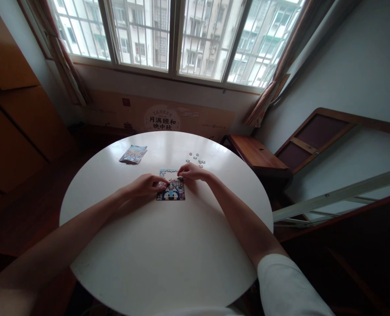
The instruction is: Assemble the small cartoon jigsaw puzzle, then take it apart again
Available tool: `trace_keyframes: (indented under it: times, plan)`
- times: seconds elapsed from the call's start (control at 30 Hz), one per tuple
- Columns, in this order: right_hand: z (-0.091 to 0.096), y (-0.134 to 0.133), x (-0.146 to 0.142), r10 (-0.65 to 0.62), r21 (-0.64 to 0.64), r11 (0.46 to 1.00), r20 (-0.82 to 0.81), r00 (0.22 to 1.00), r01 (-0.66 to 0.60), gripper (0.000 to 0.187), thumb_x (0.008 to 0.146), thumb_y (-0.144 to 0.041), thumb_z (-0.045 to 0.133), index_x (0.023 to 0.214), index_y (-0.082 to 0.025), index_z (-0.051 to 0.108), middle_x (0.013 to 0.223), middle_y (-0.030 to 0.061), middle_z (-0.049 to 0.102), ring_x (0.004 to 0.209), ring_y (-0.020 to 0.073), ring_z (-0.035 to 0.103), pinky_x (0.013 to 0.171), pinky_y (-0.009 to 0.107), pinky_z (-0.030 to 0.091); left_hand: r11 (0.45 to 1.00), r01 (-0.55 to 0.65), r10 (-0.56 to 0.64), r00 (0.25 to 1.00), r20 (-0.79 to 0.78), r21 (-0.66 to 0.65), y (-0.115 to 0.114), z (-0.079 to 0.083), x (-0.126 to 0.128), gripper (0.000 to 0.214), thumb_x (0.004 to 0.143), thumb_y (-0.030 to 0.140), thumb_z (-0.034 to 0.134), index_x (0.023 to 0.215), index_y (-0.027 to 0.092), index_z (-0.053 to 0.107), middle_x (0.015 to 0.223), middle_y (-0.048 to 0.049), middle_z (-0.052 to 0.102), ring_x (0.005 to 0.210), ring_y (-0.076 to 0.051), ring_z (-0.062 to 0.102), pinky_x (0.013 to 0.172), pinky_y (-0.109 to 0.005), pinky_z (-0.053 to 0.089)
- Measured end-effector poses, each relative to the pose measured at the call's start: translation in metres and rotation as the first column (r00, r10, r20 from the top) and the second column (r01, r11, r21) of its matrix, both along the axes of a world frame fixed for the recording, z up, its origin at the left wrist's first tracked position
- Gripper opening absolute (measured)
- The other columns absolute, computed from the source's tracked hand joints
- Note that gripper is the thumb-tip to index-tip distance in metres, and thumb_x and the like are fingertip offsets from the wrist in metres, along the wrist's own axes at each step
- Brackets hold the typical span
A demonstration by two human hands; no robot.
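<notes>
White, round and smooth, the counter [162, 250] fills the head view's middle and carries a small, colourful rectangular jigsaw puzzle [175, 188] between the person's two bare hands. Its long axis seems to run near to far, though foreshortening makes that uncertain. What matters most is the pale unfilled gap [170, 175] in the puzzle's far half: it lies just left of the right hand [191, 171], whose fingertips meet at the puzzle's right edge; whether that grip pinches a piece, I cannot tell. From the left, the left hand [145, 184] reaches across the puzzle's left side, its grip loose, index finger stretched out on the surface near the gap, no piece visible in it. Small loose jigsaw pieces [195, 158] lie just beyond the right hand, clearly nearer to it than to the left. Far left, a colourful printed sheet [133, 154] lies well apart from both.
</notes>
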State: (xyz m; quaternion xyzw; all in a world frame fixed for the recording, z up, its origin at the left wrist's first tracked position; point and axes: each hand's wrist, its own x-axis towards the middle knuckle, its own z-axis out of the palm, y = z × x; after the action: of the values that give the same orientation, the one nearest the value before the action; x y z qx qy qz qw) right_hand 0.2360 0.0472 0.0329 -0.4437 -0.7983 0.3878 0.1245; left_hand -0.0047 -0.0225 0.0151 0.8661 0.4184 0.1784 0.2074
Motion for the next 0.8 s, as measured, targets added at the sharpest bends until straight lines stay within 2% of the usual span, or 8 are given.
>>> trace_keyframes:
  times: [0.1, 0.23, 0.4, 0.57, 0.8]
  plan:
    - [-0.0001, 0.0004, 0.0019, 0.03, -0.019, 0.999, -0.012, 0.999, -0.03, 0.016, 0.076, -0.018, 0.062, 0.087, -0.01, 0.072, 0.077, 0.0062, 0.067, 0.065, 0.0101, 0.056, 0.058, 0.02, 0.04, 1.0, -0.008, 0.008, 1.0, -0.008, 0.002, 0.0008, -0.0009, -0.0003, 0.046, 0.084, 0.051, 0.051, 0.108, 0.017, 0.07, 0.051, 0.0062, 0.034, 0.049, -0.007, 0.027, 0.049, -0.02, 0.019]
    - [-0.0011, 0.0015, 0.0038, 0.127, -0.07, 0.989, -0.025, 0.992, -0.129, 0.022, 0.071, -0.024, 0.07, 0.089, -0.011, 0.071, 0.073, 0.0037, 0.065, 0.063, 0.0096, 0.055, 0.056, 0.02, 0.04, 1.0, -0.001, 0.001, 1.0, -0.012, 0.019, 0.0028, -0.0036, -0.0018, 0.044, 0.084, 0.05, 0.052, 0.108, 0.018, 0.07, 0.052, 0.0061, 0.035, 0.049, -0.007, 0.027, 0.048, -0.02, 0.018]
    - [-0.0013, 0.0019, 0.0027, 0.19, -0.012, 0.982, 0.015, 0.982, -0.19, 0.024, 0.068, -0.025, 0.071, 0.086, -0.011, 0.072, 0.067, 0.0011, 0.061, 0.06, 0.0088, 0.052, 0.053, 0.02, 0.037, 1.0, 0.001, -0.001, 1.0, -0.02, 0.009, 0.002, -0.0017, -0.0015, 0.044, 0.083, 0.05, 0.052, 0.108, 0.018, 0.07, 0.052, 0.0061, 0.034, 0.049, -0.007, 0.029, 0.048, -0.019, 0.019]
    - [-0.0002, 0.0012, 0.0008, 0.192, 0.029, 0.981, 0.042, 0.98, -0.194, 0.022, 0.067, -0.025, 0.071, 0.084, -0.011, 0.072, 0.065, 0.0005, 0.06, 0.06, 0.0093, 0.051, 0.052, 0.02, 0.035, 1.0, -0.005, 0.005, 1.0, -0.03, -0.001, 0.0021, -0.0008, -0.0012, 0.045, 0.083, 0.05, 0.052, 0.109, 0.017, 0.07, 0.053, 0.0061, 0.035, 0.05, -0.007, 0.028, 0.049, -0.02, 0.02]
    - [0.0017, -0.0016, -0.0005, 0.149, -0.003, 0.989, -0.018, 0.989, -0.149, 0.016, 0.065, -0.021, 0.071, 0.078, -0.011, 0.071, 0.063, 0.0, 0.059, 0.06, 0.0091, 0.051, 0.053, 0.02, 0.036, 1.0, 0.012, -0.012, 1.0, -0.023, -0.004, 0.0044, -0.0053, -0.0028, 0.047, 0.084, 0.05, 0.05, 0.111, 0.017, 0.069, 0.053, 0.0059, 0.037, 0.05, -0.007, 0.029, 0.05, -0.02, 0.02]
